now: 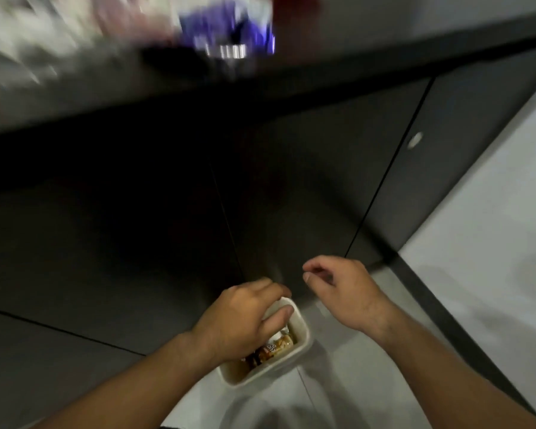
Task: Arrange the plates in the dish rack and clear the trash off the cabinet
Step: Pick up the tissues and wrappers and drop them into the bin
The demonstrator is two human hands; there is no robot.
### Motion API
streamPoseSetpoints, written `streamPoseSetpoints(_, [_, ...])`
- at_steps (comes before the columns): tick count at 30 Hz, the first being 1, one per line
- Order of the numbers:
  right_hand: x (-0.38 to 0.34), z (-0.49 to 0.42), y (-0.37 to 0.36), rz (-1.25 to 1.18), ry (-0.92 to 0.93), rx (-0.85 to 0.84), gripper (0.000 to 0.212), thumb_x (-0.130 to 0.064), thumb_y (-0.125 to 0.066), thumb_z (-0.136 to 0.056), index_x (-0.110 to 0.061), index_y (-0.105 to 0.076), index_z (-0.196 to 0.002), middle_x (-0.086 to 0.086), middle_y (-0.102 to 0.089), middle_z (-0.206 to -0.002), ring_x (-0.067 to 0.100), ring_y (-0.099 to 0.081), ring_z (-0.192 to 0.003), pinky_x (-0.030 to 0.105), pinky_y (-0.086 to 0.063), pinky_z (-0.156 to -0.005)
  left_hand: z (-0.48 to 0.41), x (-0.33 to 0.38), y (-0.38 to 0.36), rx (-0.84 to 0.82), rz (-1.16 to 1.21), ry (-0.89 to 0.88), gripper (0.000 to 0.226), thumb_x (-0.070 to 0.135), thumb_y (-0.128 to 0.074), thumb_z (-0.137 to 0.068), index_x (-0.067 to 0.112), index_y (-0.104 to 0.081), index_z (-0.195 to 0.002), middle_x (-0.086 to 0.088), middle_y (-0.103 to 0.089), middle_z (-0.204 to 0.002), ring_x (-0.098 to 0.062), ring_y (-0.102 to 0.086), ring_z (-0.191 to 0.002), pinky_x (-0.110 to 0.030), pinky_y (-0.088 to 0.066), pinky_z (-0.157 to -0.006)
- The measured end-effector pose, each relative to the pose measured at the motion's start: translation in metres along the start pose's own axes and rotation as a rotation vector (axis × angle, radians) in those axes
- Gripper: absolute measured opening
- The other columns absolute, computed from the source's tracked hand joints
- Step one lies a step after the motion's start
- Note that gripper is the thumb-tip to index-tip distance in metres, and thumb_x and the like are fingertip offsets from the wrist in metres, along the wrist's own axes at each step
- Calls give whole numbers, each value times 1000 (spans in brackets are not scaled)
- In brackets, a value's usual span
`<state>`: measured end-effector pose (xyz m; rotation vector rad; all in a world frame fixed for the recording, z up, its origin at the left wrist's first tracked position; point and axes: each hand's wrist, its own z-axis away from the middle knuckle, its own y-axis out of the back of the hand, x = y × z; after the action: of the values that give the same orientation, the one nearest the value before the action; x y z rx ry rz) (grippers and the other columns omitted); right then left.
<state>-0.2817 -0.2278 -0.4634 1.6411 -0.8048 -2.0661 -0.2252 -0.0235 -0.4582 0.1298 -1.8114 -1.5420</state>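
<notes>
Trash (274, 309), a pale crumpled scrap that looks like paper or thin wrapper, sits in the lower centre of the frame, held by the left hand (245, 317), whose fingers and thumb curl round it directly over a small cream bin (304, 332) on the floor. The scrap looks light and soft and likely to crush rather than break, so a loose hold anywhere on its bulk should do. Brown and printed wrappers (271, 351) already lie inside the bin. Just right of it, the right hand (344, 289) hovers with fingers loosely curled, holding nothing that can be seen. Pale floor tiles (477, 274) run up the right side. Beyond, dark cabinet doors (322, 181) fill the middle of the frame, with a round knob (414, 140) on one. Along the top, the countertop (384, 54) carries a blurred purple item (226, 29), too smeared to identify.
</notes>
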Motion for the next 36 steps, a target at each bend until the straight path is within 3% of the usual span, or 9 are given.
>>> streamPoseSetpoints(3, [-62, 26, 57, 7, 32, 15, 15, -36, -61, -94, -50, -58, -92, -24, -62, -92, -16, -55, -90, 9, -45, -66, 11, 52, 78, 69, 22, -11, 44, 56, -36, -93, 28, -60, -117, 15, -58, -105, 0, -55, -88, -14, -46, -73])
streamPoseSetpoints(7, [-134, 57, 127, 26, 62, 16, 13, -35, -62, -94, -39, -65, -106, -17, -63, -100, -3, -60, -91, 23, -53, -81, 18, 108, 167, 124, 60, 26, 46, 61, -33, -90, 34, -58, -119, 18, -57, -107, 3, -55, -93, -19, -49, -78])
streamPoseSetpoints(13, [-201, 93, 203, 85, 110, 40, 15, -34, -64, -93, -34, -67, -108, -16, -61, -99, -3, -59, -90, 17, -48, -76, 24, 167, 246, 245, 103, 55, 36, 59, -42, -89, 38, -58, -113, 24, -56, -103, 8, -55, -93, -13, -48, -76])
streamPoseSetpoints(17, [-234, 100, 227, 109, 161, 63, 17, -35, -66, -91, -36, -66, -108, -19, -58, -99, -5, -57, -91, 13, -44, -74, 32, 182, 283, 302, 51, 49, 35, 55, -45, -91, 34, -61, -114, 20, -58, -104, 5, -55, -89, -18, -48, -76])
streamPoseSetpoints(23, [-264, 87, 217, 187, 210, 81, 28, -34, -68, -90, -31, -64, -117, -20, -53, -109, -2, -53, -98, 15, -44, -81, 36, 172, 319, 390, -52, 10, 23, 38, -56, -93, 24, -65, -108, 13, -61, -99, 2, -55, -85, -20, -48, -73])
streamPoseSetpoints(26, [-276, 66, 199, 238, 188, 60, 33, -36, -67, -90, -29, -61, -122, -15, -52, -119, 2, -53, -102, 23, -48, -89, 32, 153, 331, 398, -56, 2, 22, 37, -56, -92, 24, -64, -108, 13, -61, -98, 2, -55, -82, -18, -46, -71])
streamPoseSetpoints(29, [-289, 39, 179, 300, 172, 88, 39, -37, -65, -90, -25, -58, -126, -10, -48, -126, 9, -53, -106, 29, -47, -94, 20, 128, 347, 416, -68, -19, 18, 30, -60, -92, 19, -66, -106, 8, -63, -97, -7, -58, -86, -27, -49, -73])
streamPoseSetpoints(33, [-305, 0, 155, 367, 133, 128, 57, -39, -67, -86, -29, -43, -137, -6, -41, -132, 15, -48, -111, 36, -49, -91, -3, 89, 370, 398, -63, -41, 21, 31, -57, -92, 19, -66, -106, 9, -61, -97, -9, -57, -85, -29, -49, -73])
streamPoseSetpoints(36, [-308, -27, 138, 484, 26, 63, 69, -41, -66, -87, -32, -29, -145, -1, -38, -138, 23, -44, -118, 39, -48, -90, -17, 62, 381, 389, -78, -56, 24, 32, -54, -90, 20, -65, -107, 8, -61, -99, -10, -57, -88, -27, -47, -74])
